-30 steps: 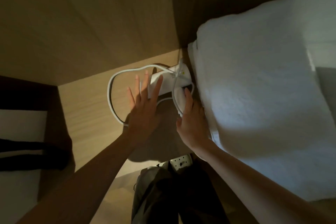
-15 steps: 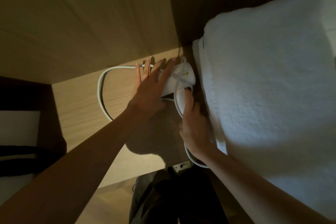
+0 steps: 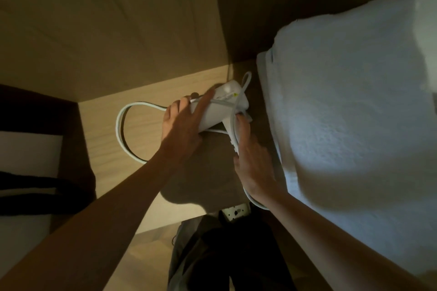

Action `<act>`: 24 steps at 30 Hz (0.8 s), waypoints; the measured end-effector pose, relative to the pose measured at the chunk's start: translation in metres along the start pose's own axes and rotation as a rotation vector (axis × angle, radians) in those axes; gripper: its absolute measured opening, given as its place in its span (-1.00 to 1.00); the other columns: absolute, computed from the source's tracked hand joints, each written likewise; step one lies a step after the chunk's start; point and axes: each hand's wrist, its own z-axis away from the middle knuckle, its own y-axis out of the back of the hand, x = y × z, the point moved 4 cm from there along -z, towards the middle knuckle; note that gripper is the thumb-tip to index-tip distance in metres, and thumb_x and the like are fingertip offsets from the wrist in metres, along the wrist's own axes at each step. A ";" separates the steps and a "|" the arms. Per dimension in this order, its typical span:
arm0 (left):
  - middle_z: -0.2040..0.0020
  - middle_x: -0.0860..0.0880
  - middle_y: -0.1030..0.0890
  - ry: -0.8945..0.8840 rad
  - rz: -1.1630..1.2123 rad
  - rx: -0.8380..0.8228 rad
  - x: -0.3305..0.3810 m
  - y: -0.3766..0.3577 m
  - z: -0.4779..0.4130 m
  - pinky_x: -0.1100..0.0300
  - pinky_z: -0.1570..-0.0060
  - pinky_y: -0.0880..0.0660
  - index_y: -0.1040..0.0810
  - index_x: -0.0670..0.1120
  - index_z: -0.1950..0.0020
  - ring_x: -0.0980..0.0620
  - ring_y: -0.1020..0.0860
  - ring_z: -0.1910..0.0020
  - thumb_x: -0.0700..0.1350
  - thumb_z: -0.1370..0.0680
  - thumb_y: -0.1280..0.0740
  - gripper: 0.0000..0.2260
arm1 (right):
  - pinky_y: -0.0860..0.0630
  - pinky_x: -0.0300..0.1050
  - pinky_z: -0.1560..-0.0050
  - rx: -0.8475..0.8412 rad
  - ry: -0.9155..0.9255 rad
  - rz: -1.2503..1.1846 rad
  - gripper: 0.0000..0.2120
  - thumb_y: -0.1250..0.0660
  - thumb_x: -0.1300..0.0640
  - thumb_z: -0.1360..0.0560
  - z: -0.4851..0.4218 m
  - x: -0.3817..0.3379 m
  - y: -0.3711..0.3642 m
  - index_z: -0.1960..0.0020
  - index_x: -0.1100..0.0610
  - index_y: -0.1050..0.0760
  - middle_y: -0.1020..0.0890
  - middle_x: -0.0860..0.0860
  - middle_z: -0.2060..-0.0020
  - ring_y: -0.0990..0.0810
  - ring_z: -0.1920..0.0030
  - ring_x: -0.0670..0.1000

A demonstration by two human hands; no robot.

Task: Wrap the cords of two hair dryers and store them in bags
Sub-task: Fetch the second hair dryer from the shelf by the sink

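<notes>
On wooden shelf [image 3: 106, 149], left hand [image 3: 182, 125] grips dim white hair dryer [image 3: 222, 106]; right hand [image 3: 254, 165] on handle, finger curl hidden, cannot tell; cord [image 3: 120, 125] loops left.

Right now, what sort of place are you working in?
Probably inside a closet, perhaps in a hotel room: light wood shelf and wall panels, a folded white blanket beside the hair dryer.

Single head-worn wide-angle view. It looked forward and steeply down, close in. Forearms reached up from the bottom edge; left hand [image 3: 182, 130] and right hand [image 3: 254, 163] met on the white plastic hair dryer [image 3: 217, 113] at centre. Light wooden bench [image 3: 99, 139] lay left, white fluffy bedding [image 3: 354, 113] right.
</notes>
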 end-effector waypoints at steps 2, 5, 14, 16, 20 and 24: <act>-0.26 -0.18 -0.37 0.011 0.022 0.006 -0.004 0.011 0.008 -0.09 -0.14 -0.39 0.02 0.19 -0.54 -0.18 -0.37 -0.21 -0.12 -0.32 -0.51 -0.04 | -0.61 0.07 -0.02 -0.005 0.035 -0.030 -0.26 -0.29 0.29 -0.53 0.005 -0.009 0.008 -0.52 -0.05 0.04 -0.43 0.12 -0.35 -0.56 -0.21 0.11; -0.21 -0.20 -0.41 -0.018 0.056 0.023 -0.008 0.035 0.021 -0.07 0.09 -0.48 0.00 0.21 -0.51 -0.20 -0.43 -0.14 -0.11 -0.26 -0.54 -0.01 | -0.61 0.02 -0.03 -0.018 0.075 -0.022 -0.21 -0.35 0.29 -0.50 0.011 -0.022 0.025 -0.52 -0.07 0.03 -0.45 0.08 -0.32 -0.57 -0.17 0.06; -0.17 -0.23 -0.46 -0.062 0.120 0.068 0.009 0.137 0.087 -0.19 0.23 -0.59 -0.01 0.15 -0.50 -0.25 -0.51 -0.07 -0.17 -0.18 -0.61 0.08 | -0.52 -0.29 0.15 -0.069 0.109 -0.141 -0.37 -0.43 0.27 -0.45 0.050 -0.082 0.117 -0.43 0.04 -0.25 -0.59 -0.01 -0.11 -0.58 0.03 -0.08; -0.27 -0.22 -0.38 -0.076 0.167 0.079 0.013 0.166 0.100 -0.20 0.08 -0.56 0.07 0.22 -0.49 -0.25 -0.45 -0.17 -0.18 -0.26 -0.57 0.05 | -0.56 -0.22 0.12 -0.084 0.103 -0.150 -0.34 -0.43 0.25 -0.45 0.059 -0.099 0.138 -0.44 0.01 -0.22 -0.57 0.00 -0.16 -0.57 0.02 -0.10; -0.34 -0.23 -0.30 -0.218 0.187 0.166 0.025 0.226 0.127 -0.10 0.09 -0.58 -0.04 0.13 -0.53 -0.25 -0.41 -0.22 -0.21 -0.32 -0.51 -0.06 | -0.47 -0.35 0.09 -0.121 0.109 -0.245 -0.29 -0.46 0.20 -0.44 0.079 -0.127 0.184 -0.47 0.00 -0.18 -0.54 0.01 -0.21 -0.54 -0.03 -0.12; -0.36 -0.18 -0.31 -0.229 0.200 0.261 0.038 0.272 0.158 0.02 0.05 -0.54 -0.14 0.05 -0.54 -0.18 -0.40 -0.23 -0.19 -0.35 -0.49 -0.15 | -0.44 -0.48 0.17 -0.163 0.139 -0.287 -0.25 -0.47 0.12 -0.43 0.100 -0.153 0.227 -0.50 -0.05 -0.15 -0.49 -0.11 -0.15 -0.53 -0.05 -0.12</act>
